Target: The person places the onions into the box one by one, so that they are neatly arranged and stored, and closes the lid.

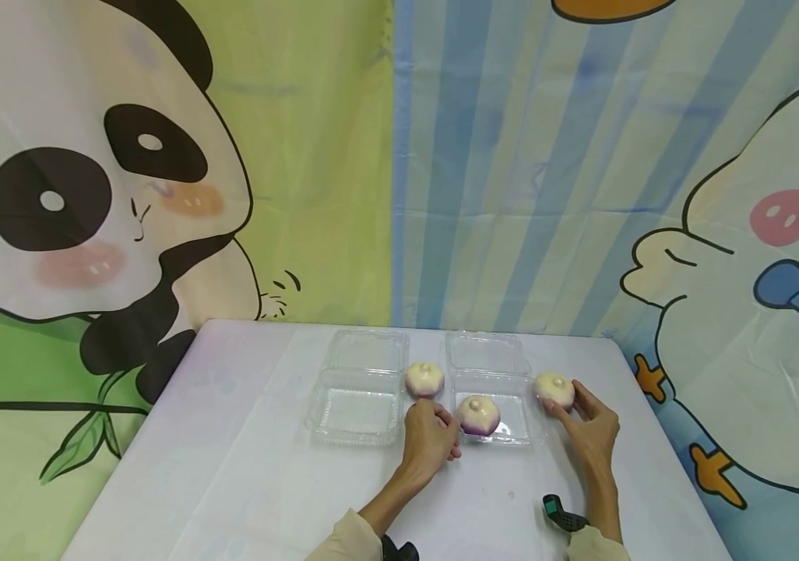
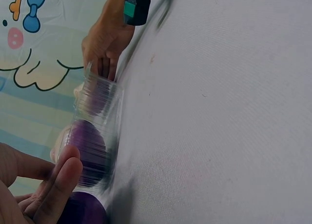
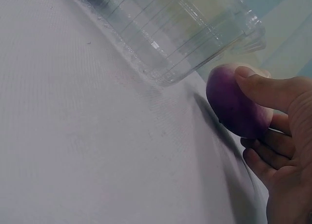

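My right hand (image 1: 592, 428) grips a round purple-bottomed, cream-topped onion-like piece (image 1: 552, 389) between thumb and fingers, just right of an open clear plastic clamshell box (image 1: 512, 440). In the right wrist view, the held piece's purple side (image 3: 231, 104) shows a little above the table. A second such piece (image 1: 479, 415) sits in the box's left half. My left hand (image 1: 427, 440) is by that box's left side, fingers loosely bent, and nothing shows in its grasp. Just beyond it stands a third piece (image 1: 424, 379), between the two boxes.
Another open clear clamshell box (image 1: 357, 440) lies to the left, with its lid (image 1: 367, 351) folded back. The right box's lid (image 1: 487, 354) also lies back. A white cloth covers the table (image 1: 231, 467). Behind it hangs a cartoon-printed curtain (image 1: 329, 195).
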`<state>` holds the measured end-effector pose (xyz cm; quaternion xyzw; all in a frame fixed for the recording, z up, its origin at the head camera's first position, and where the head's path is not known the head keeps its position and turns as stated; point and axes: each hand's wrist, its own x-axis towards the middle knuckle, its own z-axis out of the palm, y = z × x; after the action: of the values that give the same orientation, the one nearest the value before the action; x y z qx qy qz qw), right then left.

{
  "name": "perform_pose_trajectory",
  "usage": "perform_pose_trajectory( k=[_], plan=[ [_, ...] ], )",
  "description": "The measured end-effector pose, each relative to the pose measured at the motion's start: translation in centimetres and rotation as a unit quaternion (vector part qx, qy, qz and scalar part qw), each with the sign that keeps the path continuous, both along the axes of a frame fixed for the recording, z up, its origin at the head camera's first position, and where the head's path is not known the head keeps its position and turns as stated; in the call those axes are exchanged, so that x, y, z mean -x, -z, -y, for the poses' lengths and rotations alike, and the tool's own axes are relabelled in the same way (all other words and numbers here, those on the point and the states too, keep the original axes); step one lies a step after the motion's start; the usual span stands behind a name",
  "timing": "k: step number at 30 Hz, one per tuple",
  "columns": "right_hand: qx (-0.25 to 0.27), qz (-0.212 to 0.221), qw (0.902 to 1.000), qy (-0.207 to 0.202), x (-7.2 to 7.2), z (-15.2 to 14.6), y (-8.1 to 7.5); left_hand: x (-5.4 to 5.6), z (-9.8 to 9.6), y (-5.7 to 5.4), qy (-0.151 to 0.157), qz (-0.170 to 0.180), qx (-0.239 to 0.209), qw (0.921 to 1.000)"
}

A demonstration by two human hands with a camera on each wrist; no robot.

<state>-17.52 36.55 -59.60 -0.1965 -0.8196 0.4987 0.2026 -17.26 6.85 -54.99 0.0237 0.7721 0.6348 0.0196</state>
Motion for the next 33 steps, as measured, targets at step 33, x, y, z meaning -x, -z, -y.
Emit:
perform_pose_trajectory(
  k=[33],
  plan=[
    [-0.003,-0.017,0.9998,0.014,-0.63,0.25,0.04,0.12,0.13,0.21,0.008,-0.006,0.009,0.9999]
  ],
)
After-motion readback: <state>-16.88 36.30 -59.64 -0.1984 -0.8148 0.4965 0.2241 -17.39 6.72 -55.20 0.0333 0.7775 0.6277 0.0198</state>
